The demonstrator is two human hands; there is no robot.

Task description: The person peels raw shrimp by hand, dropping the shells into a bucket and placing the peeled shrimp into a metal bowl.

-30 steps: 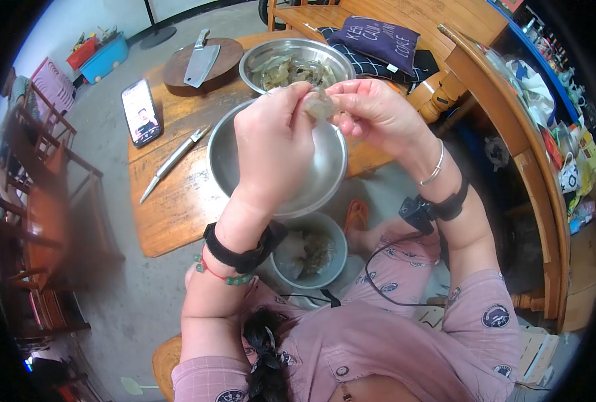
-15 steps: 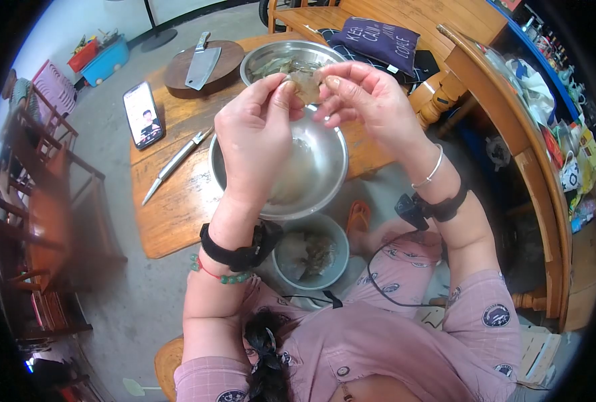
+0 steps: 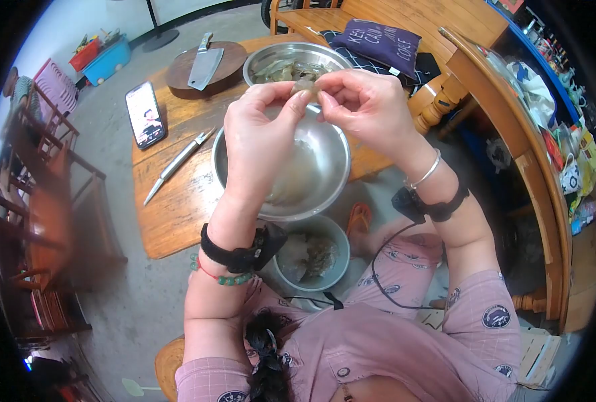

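The left hand (image 3: 261, 137) is closed in a pinch, thumb against finger, on a small, translucent shrimp (image 3: 305, 86). The right hand (image 3: 373, 110) has its fingertips at the shrimp's other side, curled inward; whether they clamp it, I cannot tell. The shrimp is between the two hands, raised over the far side of a wide metal bowl (image 3: 326, 157) (its bottom looks wet and cloudy).

Just beyond the grip, a second metal bowl (image 3: 251, 67) holds more shrimp, greyish green and piled together. Nearer the body than the grip, and lower, a grey bucket (image 3: 343, 260) contains pale and brownish bits too jumbled to make out singly. Left of the grip, a slim silver tool (image 3: 177, 166) lies slantwise on the wooden table (image 3: 171, 228), its pointed end towards the body. Farther left is a phone (image 3: 144, 115) with its screen lit. Beyond the tool, up and left from the hands, a cleaver (image 3: 205, 68) lies flat on a round chopping board (image 3: 231, 70).

Past the second bowl, off to the right of the grip, a purple cushion (image 3: 382, 45) with pale lettering rests on a wooden bench (image 3: 438, 23).
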